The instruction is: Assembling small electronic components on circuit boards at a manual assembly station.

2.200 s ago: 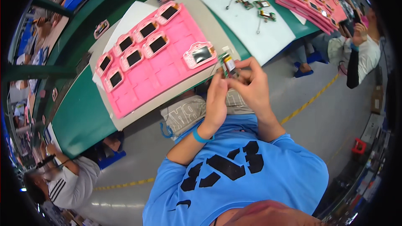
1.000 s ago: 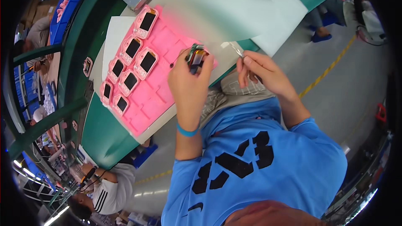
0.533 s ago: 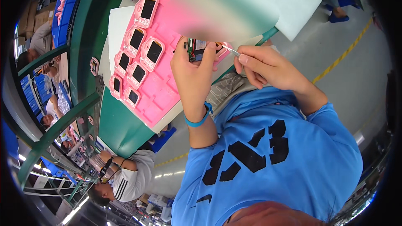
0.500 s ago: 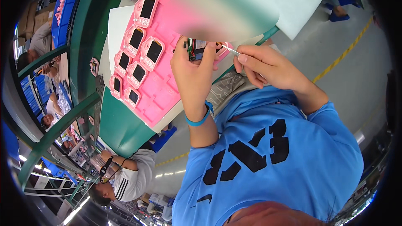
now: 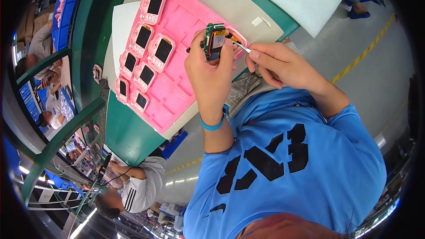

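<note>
A green circuit board with a flat silver battery [image 5: 218,40] sits in the grip of my left hand [image 5: 210,73], thumb across its near side. Against the board, on the right, is a pink casing [image 5: 239,36] with an orange flex strip at its edge. My right hand [image 5: 283,64] pinches a slim metal tool, seemingly tweezers [image 5: 241,47], and its tip reaches into the casing beside the flex strip. Whether the tip touches the strip is too small to tell. Both hands are over the near right part of a pink moulded tray [image 5: 173,90].
Several pink handheld units with dark screens [image 5: 162,53] lie in the tray's left part. White scraps [image 5: 261,21] rest on the table beyond my right hand. A white foam sheet [image 5: 305,0] lies at the far right. A co-worker [image 5: 144,186] sits at the lower left.
My left hand has shifted slightly right, and the circuit board is tipped up more, showing its battery face. The tool tip stays at the casing.
</note>
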The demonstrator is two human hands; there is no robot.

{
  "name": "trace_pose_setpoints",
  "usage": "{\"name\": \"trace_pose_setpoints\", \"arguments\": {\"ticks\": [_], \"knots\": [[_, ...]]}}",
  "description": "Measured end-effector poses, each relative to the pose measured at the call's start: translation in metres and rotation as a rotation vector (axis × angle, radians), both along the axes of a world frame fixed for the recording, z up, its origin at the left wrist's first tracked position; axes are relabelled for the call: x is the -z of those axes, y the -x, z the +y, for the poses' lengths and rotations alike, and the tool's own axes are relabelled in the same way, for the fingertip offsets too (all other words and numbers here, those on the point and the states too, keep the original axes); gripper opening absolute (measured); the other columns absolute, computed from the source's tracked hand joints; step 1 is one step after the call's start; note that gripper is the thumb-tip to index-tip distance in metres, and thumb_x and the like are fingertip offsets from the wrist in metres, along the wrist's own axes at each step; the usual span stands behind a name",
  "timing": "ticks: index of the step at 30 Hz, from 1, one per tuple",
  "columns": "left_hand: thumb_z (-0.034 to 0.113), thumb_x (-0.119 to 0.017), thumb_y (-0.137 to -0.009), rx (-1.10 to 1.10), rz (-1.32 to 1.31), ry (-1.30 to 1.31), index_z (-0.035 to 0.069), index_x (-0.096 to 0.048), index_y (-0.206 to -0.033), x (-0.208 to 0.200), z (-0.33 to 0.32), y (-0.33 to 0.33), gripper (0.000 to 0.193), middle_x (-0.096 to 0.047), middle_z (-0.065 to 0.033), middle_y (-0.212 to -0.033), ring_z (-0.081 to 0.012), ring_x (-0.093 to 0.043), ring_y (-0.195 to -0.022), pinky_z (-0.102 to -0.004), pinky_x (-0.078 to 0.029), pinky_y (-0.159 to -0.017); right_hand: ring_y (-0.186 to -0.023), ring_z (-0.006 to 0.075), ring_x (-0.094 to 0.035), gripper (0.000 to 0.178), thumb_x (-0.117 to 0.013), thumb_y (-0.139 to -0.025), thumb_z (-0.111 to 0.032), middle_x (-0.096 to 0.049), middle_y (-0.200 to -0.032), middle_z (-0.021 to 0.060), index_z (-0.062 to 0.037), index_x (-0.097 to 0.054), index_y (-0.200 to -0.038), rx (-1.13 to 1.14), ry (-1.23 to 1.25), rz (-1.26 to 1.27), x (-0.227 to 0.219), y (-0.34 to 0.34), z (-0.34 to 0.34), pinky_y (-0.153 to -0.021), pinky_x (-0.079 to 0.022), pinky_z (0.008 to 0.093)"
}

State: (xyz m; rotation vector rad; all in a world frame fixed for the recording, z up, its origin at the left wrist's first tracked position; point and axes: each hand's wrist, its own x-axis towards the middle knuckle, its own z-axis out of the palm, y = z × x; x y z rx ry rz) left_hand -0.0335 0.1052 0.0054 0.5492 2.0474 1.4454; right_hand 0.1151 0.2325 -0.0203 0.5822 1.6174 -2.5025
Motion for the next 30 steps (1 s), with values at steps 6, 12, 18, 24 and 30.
{"name": "trace_pose_setpoints", "arguments": {"ticks": [6, 12, 18, 24, 30], "knots": [[0.002, -0.074, -0.096, 0.013, -0.003, -0.011, -0.006, -0.065, -0.126, 0.003, -0.001, 0.001, 0.032, -0.077, -0.015, -0.099, -0.0161, -0.072, -0.07, -0.0228, -0.056, -0.053, -0.041, 0.0052, -0.035, 0.033, -0.043, -0.119, -0.023, -0.049, -0.056, -0.0038, -0.0054, -0.061, -0.097, -0.011, -0.036, 0.007, 0.002, 0.0, 0.0, -0.043, -0.027, 0.0218], [0.005, -0.071, -0.099, 0.037, -0.064, -0.016, -0.004, -0.066, -0.127, -0.005, -0.016, 0.002, 0.029, -0.075, -0.0117, -0.089, -0.0111, -0.06, -0.058, -0.0201, -0.046, -0.05, -0.045, 0.0055, -0.034, 0.033, -0.044, -0.118, -0.021, -0.046, -0.058, -0.0044, -0.0055, -0.061, -0.094, 0.023, -0.005, 0.033, 0.001, -0.002, -0.001, -0.046, -0.027, 0.0216], [0.008, -0.066, -0.103, 0.106, -0.35, 0.029, -0.001, -0.067, -0.127, -0.014, -0.034, 0.002, 0.026, -0.072, -0.0074, -0.079, -0.0079, -0.052, -0.054, -0.0192, -0.039, -0.049, -0.051, 0.0093, -0.04, 0.025, -0.05, -0.113, -0.016, -0.051, -0.062, -0.0015, -0.0055, -0.065, -0.095, 0.094, -0.255, 0.102, 0.008, -0.005, -0.012, -0.051, -0.031, 0.0265], [0.007, -0.065, -0.103, 0.115, -0.383, -0.015, 0.0, -0.067, -0.127, -0.009, -0.036, 0.002, 0.025, -0.07, -0.0058, -0.075, -0.0072, -0.05, -0.054, -0.0196, -0.038, -0.048, -0.053, 0.0181, -0.047, 0.016, -0.057, -0.108, -0.014, -0.058, -0.065, 0.0042, -0.0054, -0.068, -0.099, 0.132, -0.621, 0.133, 0.01, -0.007, -0.017, -0.053, -0.036, 0.0343], [0.007, -0.063, -0.107, 0.144, -0.306, -0.057, -0.002, -0.064, -0.133, 0.001, -0.037, 0.001, 0.028, -0.071, -0.0108, -0.077, -0.0072, -0.047, -0.048, -0.0188, -0.032, -0.044, -0.053, 0.0238, -0.05, 0.016, -0.059, -0.107, -0.015, -0.06, -0.067, 0.0083, -0.0061, -0.068, -0.098, 0.116, -0.768, 0.123, 0.005, -0.009, -0.013, -0.054, -0.039, 0.0366]]}}
